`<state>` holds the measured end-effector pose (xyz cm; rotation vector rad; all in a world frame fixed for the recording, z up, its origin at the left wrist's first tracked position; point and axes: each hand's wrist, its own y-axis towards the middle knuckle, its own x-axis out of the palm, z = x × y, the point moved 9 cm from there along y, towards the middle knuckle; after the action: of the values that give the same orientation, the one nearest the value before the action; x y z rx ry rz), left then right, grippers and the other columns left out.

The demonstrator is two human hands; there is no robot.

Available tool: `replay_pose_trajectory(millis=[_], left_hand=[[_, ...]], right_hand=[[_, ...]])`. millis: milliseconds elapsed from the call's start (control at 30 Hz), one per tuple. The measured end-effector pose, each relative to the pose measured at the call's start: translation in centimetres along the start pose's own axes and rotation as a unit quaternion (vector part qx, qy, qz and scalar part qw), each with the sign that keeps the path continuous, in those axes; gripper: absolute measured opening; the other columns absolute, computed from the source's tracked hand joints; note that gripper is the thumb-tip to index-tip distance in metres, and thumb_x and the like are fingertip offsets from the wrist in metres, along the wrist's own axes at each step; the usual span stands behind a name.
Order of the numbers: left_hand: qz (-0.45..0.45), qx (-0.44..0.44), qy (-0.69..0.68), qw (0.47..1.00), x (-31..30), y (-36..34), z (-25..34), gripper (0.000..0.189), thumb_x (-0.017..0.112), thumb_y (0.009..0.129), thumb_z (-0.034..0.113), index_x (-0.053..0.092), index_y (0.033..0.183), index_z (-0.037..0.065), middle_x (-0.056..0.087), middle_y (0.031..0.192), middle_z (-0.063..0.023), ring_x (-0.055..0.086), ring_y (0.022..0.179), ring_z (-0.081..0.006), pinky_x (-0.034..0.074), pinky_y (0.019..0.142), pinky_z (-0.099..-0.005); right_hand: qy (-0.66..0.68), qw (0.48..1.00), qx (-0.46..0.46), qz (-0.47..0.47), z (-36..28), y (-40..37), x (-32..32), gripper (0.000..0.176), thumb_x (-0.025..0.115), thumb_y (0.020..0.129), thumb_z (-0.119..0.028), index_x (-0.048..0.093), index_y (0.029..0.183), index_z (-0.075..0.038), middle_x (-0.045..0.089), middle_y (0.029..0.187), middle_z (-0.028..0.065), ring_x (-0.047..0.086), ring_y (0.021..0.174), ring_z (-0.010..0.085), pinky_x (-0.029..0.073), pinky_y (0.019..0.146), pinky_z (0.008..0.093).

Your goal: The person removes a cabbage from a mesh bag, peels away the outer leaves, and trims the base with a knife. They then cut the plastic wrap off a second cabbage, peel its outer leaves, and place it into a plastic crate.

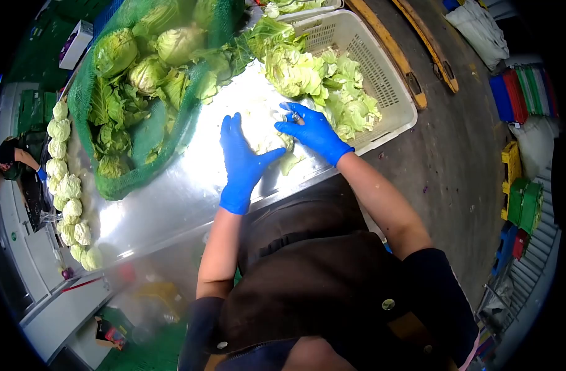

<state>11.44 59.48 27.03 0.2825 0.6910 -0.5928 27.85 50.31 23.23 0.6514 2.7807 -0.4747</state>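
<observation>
A pale, trimmed cabbage [253,127], washed out by glare, sits on the shiny metal table [156,213]. My left hand [243,164], in a blue glove, lies along its left side, fingers extended and thumb stretched across the front, holding it. On its right is my gloved right hand [314,132], fingers curled round what looks like a small knife [298,118]; only a short part shows, and its blade is hidden. A loose leaf piece [290,162] lies between my hands near the table's front edge.
A green net sack [79,117] of whole cabbages [116,51] lies at left. Trimmed cabbages [71,185] line the table's left end. A pale crate [391,102] holding cut leaves [354,99] stands at right. Another person [14,157] is at far left.
</observation>
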Motion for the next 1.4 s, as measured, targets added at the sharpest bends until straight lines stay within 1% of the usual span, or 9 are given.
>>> replay_pose_trajectory(millis=[167, 300, 500, 767, 900, 1000, 1133, 1300, 1400], left_hand=[[0.006, 0.019, 0.038, 0.999, 1.0, 1.0, 1.4, 0.111, 0.092, 0.054, 0.038, 0.034, 0.138, -0.007, 0.04, 0.135, -0.0281, 0.043, 0.124, -0.0427, 0.038, 0.104, -0.0455], [0.011, 0.027, 0.029, 0.999, 1.1, 1.5, 1.9, 0.106, 0.092, 0.054, 0.035, 0.037, 0.134, -0.007, 0.045, 0.129, -0.0262, 0.046, 0.119, -0.0416, 0.041, 0.099, -0.0461], [0.006, 0.042, 0.021, 0.999, 1.0, 1.5, 2.4, 0.103, 0.092, 0.055, 0.032, 0.038, 0.134, -0.006, 0.048, 0.122, -0.0228, 0.05, 0.111, -0.0397, 0.043, 0.092, -0.0464], [0.03, 0.067, 0.035, 0.997, 1.5, -2.7, 2.0, 0.108, 0.089, 0.061, 0.031, 0.028, 0.144, -0.001, 0.032, 0.145, -0.0253, 0.033, 0.134, -0.0414, 0.03, 0.111, -0.0459], [0.06, 0.054, -0.044, 0.996, 0.4, -3.5, 0.6, 0.106, 0.089, 0.062, 0.022, 0.028, 0.145, 0.001, 0.034, 0.144, -0.0202, 0.035, 0.134, -0.0348, 0.03, 0.112, -0.043], [0.095, -0.017, -0.177, 0.98, -0.2, -4.6, -3.5, 0.102, 0.086, 0.066, 0.015, 0.026, 0.147, 0.002, 0.034, 0.144, -0.0173, 0.035, 0.134, -0.0306, 0.031, 0.112, -0.0421], [0.131, -0.212, -0.463, 0.85, 0.4, -5.2, -8.1, 0.078, 0.07, 0.076, -0.006, 0.035, 0.145, 0.002, 0.042, 0.141, -0.015, 0.045, 0.127, -0.0266, 0.039, 0.107, -0.0378], [0.134, -0.153, -0.429, 0.88, -1.8, -4.9, -5.3, 0.084, 0.074, 0.072, -0.006, 0.034, 0.145, 0.003, 0.042, 0.142, -0.0136, 0.046, 0.126, -0.0254, 0.041, 0.105, -0.0375], [0.137, -0.115, -0.366, 0.913, -2.8, -4.0, -2.1, 0.096, 0.082, 0.064, -0.006, 0.032, 0.146, 0.003, 0.044, 0.14, -0.0137, 0.047, 0.125, -0.0251, 0.042, 0.105, -0.0372]], right_hand=[[-0.362, 0.927, -0.082, 0.049, -3.2, -2.4, -0.8, 0.063, 0.054, 0.093, -0.048, 0.038, 0.147, -0.018, 0.069, 0.088, 0.014, 0.066, 0.07, 0.0316, 0.051, 0.057, 0.041], [-0.415, 0.894, -0.157, 0.055, -3.4, -4.8, 1.0, 0.06, 0.05, 0.096, -0.041, 0.034, 0.149, -0.018, 0.064, 0.074, 0.0117, 0.061, 0.055, 0.027, 0.047, 0.049, 0.0394], [-0.349, 0.924, -0.149, 0.048, -3.7, -3.5, 1.2, 0.056, 0.051, 0.096, -0.038, 0.038, 0.147, -0.016, 0.067, 0.074, 0.0119, 0.064, 0.06, 0.0274, 0.048, 0.051, 0.0389], [-0.299, 0.954, 0.035, -0.008, -1.3, 3.4, -3.7, 0.058, 0.043, 0.094, -0.058, 0.071, 0.086, -0.007, 0.069, 0.088, 0.0196, 0.065, 0.084, 0.0385, 0.051, 0.076, 0.0461], [-0.273, 0.949, -0.102, 0.119, -3.0, 1.8, -3.2, 0.047, 0.057, 0.086, -0.054, 0.07, 0.081, -0.009, 0.068, 0.082, 0.0172, 0.066, 0.079, 0.0369, 0.053, 0.071, 0.0464], [-0.231, 0.963, -0.02, 0.139, -0.3, 3.1, -4.2, 0.033, 0.062, 0.081, -0.041, 0.069, 0.084, -0.008, 0.068, 0.082, 0.0181, 0.066, 0.08, 0.037, 0.053, 0.071, 0.0461], [-0.186, 0.96, -0.02, 0.207, 3.1, 1.9, -6.0, 0.035, 0.064, 0.082, -0.043, 0.07, 0.09, -0.009, 0.069, 0.085, 0.0177, 0.066, 0.082, 0.0369, 0.053, 0.073, 0.0448], [-0.285, 0.903, -0.046, 0.317, 3.8, 1.9, -14.0, 0.032, 0.065, 0.086, -0.038, 0.069, 0.089, -0.006, 0.068, 0.08, 0.0166, 0.067, 0.072, 0.0337, 0.053, 0.065, 0.0433], [-0.257, 0.951, -0.04, 0.167, -2.4, 0.9, -9.3, 0.042, 0.069, 0.083, -0.043, 0.068, 0.105, -0.007, 0.069, 0.08, 0.0151, 0.067, 0.071, 0.0321, 0.053, 0.066, 0.0415]])
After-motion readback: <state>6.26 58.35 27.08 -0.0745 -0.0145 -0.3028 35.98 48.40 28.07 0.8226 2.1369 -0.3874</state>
